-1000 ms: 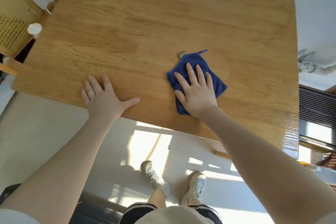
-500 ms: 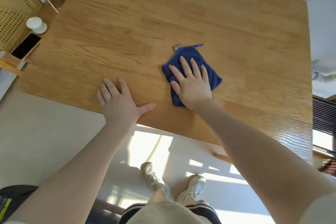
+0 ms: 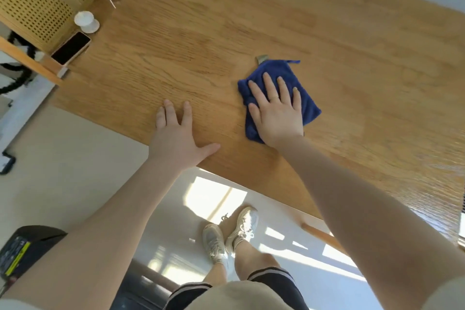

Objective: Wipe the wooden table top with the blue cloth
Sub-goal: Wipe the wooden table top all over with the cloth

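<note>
Cloth first: your blue cloth (image 3: 278, 98) lies on the wooden surface (image 3: 251, 20), a little in from its near edge, and your right hand (image 3: 276, 113) lies flat on top of it with the fingers straight and slightly spread. That grip pinches nothing; it only presses down. The hand hides the middle of the cloth, so you see only its rumpled border around the palm and fingers. A thin blue loop and a small grey tag (image 3: 261, 58) stick out at the cloth's far corner; what the tag says is too small to read. A thin ring (image 3: 276, 97) shows on one finger.

Your left hand (image 3: 177, 138) rests on the bare wood to the left of the cloth, well apart from it, at the near edge. Its fingers are straight and the thumb (image 3: 210, 148) points towards the cloth. The frame is blurred there, and you cannot count the fingers cleanly.

Far to the left of the cloth, by the surface's left corner, a phone (image 3: 71, 48) lies face up with a dark screen, and a small white round object (image 3: 86, 21) stands just beyond it; whether it is a cup or a lid is unclear. Behind them stands a perforated panel (image 3: 37, 10), cut off by the frame. The right end of the surface runs out of view. Below the near edge you see your two pale sneakers (image 3: 230, 233) on the sunlit floor.
</note>
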### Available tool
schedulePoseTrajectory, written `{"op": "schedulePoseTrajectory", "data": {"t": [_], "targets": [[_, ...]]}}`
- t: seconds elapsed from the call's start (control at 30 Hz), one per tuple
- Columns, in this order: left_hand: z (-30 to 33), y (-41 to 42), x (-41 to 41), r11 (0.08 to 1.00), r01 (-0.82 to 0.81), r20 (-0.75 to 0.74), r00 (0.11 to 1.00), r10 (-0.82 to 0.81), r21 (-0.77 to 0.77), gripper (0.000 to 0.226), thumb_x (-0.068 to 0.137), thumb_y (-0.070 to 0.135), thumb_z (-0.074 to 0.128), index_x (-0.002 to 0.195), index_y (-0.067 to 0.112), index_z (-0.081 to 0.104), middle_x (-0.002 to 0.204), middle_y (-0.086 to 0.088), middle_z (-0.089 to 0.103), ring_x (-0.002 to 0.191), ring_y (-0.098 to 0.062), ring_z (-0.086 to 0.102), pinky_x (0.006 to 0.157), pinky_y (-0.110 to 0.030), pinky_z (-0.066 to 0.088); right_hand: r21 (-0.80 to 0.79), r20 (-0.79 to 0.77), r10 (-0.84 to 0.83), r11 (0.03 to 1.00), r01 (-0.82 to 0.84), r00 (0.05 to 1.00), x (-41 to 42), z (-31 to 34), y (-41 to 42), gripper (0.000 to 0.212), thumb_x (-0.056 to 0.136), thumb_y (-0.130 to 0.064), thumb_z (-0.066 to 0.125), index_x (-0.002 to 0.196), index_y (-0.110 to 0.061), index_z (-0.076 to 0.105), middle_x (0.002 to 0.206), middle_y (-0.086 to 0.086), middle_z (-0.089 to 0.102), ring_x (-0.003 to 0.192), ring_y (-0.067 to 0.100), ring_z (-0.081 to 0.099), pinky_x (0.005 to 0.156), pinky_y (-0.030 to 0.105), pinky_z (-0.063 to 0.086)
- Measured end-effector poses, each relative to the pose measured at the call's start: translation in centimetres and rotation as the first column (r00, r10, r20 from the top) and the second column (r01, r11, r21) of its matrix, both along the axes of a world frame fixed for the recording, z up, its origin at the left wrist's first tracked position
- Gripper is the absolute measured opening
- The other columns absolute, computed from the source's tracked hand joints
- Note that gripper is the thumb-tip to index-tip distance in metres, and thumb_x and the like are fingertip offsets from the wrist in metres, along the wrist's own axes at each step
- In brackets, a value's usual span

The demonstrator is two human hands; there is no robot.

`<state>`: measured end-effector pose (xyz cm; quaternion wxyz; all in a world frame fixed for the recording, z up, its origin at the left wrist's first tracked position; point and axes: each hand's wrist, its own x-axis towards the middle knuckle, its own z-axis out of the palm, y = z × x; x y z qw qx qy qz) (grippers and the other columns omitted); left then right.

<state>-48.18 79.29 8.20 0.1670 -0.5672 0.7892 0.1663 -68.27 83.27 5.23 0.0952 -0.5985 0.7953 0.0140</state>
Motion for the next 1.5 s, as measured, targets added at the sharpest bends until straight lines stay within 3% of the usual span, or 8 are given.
{"op": "schedulePoseTrajectory", "data": {"t": [0.13,0.33,0.53,0.77,0.9,1.1,1.33,1.5], "targets": [[0.3,-0.5,2.5,1.0,0.019,-0.15,0.989,-0.017,0.011,0.079,0.088,0.053,0.048,0.15,0.029,0.005,0.158,-0.004,-0.007,0.144,-0.027,-0.001,0.114,-0.039,0.017,0.011,-0.038,0.233,0.972,-0.233,0.972,2.7,0.0,3.1,0.056,0.093,-0.049,0.009,0.146,-0.033,0.02,0.156,0.003,0.018,0.143,0.033,0.014,0.113,0.052,0.01],[1.0,-1.5,3.4,0.997,0.078,-0.191,0.979,-0.076,0.005,0.061,0.093,0.021,0.046,0.149,0.025,0.02,0.159,-0.004,0.004,0.144,-0.028,0.008,0.113,-0.039,0.02,0.077,0.036,0.645,0.76,-0.646,0.763,3.8,0.3,3.4,0.05,0.092,-0.049,0.021,0.137,-0.037,0.04,0.147,-0.001,0.039,0.135,0.03,0.036,0.109,0.053,0.025],[0.6,-1.5,3.5,0.998,0.067,-0.168,0.983,-0.069,-0.016,0.061,0.093,0.007,0.039,0.148,0.027,0.021,0.159,-0.001,0.004,0.144,-0.025,0.008,0.113,-0.036,0.02,0.033,0.033,0.296,0.954,-0.297,0.954,1.6,0.1,-2.9,0.049,0.098,-0.049,0.014,0.146,-0.041,0.011,0.158,-0.005,0.005,0.145,0.025,0.0,0.114,0.049,-0.003],[1.2,-1.6,2.6,0.998,0.064,-0.102,0.993,-0.064,0.002,0.064,0.091,0.007,0.038,0.149,0.027,0.016,0.159,-0.002,0.001,0.144,-0.024,0.009,0.113,-0.034,0.02,0.006,0.06,0.466,0.884,-0.467,0.883,7.2,0.0,4.5,0.049,0.09,-0.047,0.027,0.134,-0.036,0.044,0.145,0.002,0.042,0.134,0.033,0.037,0.107,0.056,0.026],[1.7,-2.1,2.4,0.994,0.108,-0.04,0.993,-0.107,0.021,0.063,0.093,0.011,0.036,0.149,0.029,0.014,0.159,-0.001,0.001,0.144,-0.024,0.008,0.111,-0.035,0.024,0.017,0.074,0.558,0.828,-0.56,0.827,6.4,-0.4,2.9,0.048,0.091,-0.048,0.025,0.134,-0.038,0.044,0.146,-0.002,0.042,0.134,0.029,0.038,0.108,0.055,0.024],[0.9,-2.8,4.3,0.968,0.232,-0.049,0.97,-0.238,-0.093,0.067,0.089,0.007,0.041,0.149,0.015,0.014,0.158,-0.002,0.011,0.141,-0.021,0.02,0.102,-0.034,0.036,0.003,0.043,0.207,0.978,-0.207,0.977,5.5,-0.1,-3.5,0.049,0.098,-0.045,0.02,0.146,-0.038,0.016,0.158,-0.002,0.009,0.145,0.027,0.004,0.114,0.051,-0.002],[1.1,-7.3,7.5,0.932,0.358,-0.243,0.9,-0.362,-0.064,0.06,0.089,0.002,0.042,0.145,0.02,0.031,0.152,0.007,0.03,0.137,-0.02,0.023,0.11,-0.032,0.025,-0.02,-0.019,0.106,0.994,-0.107,0.994,14.2,-0.6,1.6,0.054,0.089,-0.042,0.025,0.138,-0.027,0.041,0.148,0.009,0.038,0.135,0.037,0.034,0.106,0.059,0.026],[2.1,-11.3,10.5,0.953,0.29,-0.21,0.93,-0.303,-0.089,0.058,0.092,0.014,0.045,0.147,0.02,0.027,0.155,0.008,0.021,0.142,-0.02,0.013,0.112,-0.039,0.023,0.035,0.03,0.161,0.986,-0.162,0.987,15.7,-0.4,-0.7,0.052,0.089,-0.045,0.026,0.138,-0.035,0.039,0.149,0.003,0.037,0.136,0.033,0.033,0.108,0.057,0.022]]}}
